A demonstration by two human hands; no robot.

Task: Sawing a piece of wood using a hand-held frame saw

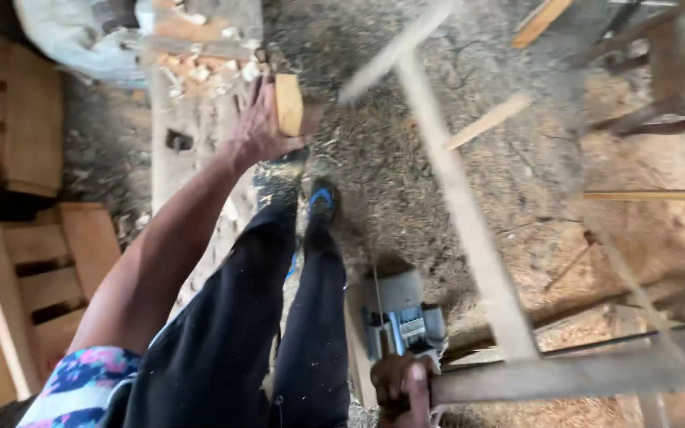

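Left hand (262,125) is stretched far out ahead of the person, fingers wrapped round a small pale wood block (288,104); the block stands roughly upright against the palm, its upper end showing above the fingers. Just past that hand and to its left lies a long weathered plank (192,150) with a heap of light wood offcuts (200,70) at its far end. Further left of the hand: stacked pallets (33,238). Above the offcuts, a whitish sack (81,36).

Right hand (402,387) is low and close to the body, fist closed on the near end of a wooden frame (469,230) made of thin battens; one long batten runs up and away from the fist, another runs out to its right. The frame is blurred. Directly above the right hand, touching or very near it (cannot tell which), sits a grey nail gun (402,321) on the ground.

Between the two hands: the person's dark trousers (263,317) and a blue-trimmed shoe (323,200). Sawdust-covered ground (533,174) lies right of both hands, with loose sticks scattered on it.
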